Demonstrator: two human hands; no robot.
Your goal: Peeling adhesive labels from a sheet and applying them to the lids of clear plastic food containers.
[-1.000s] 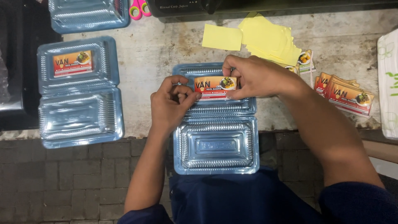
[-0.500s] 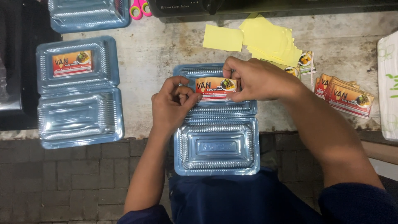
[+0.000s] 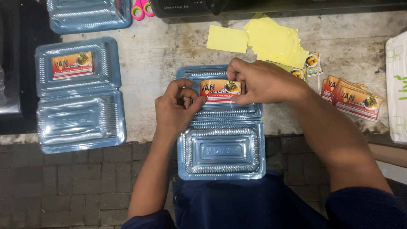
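— See the left hand [image 3: 176,108]? Its fingertips pinch the orange label's [image 3: 220,91] left end.

— Yes, and the label lies lengthwise left to right on the open clear hinged container's [image 3: 221,148] lid, the right hand [image 3: 265,80] pressing its right end.

The right hand [image 3: 263,82] hides the orange paper label's [image 3: 219,90] right end. The top frame edge cuts off the pink-handled scissors [image 3: 142,8] and another clear plastic tray [image 3: 87,15].
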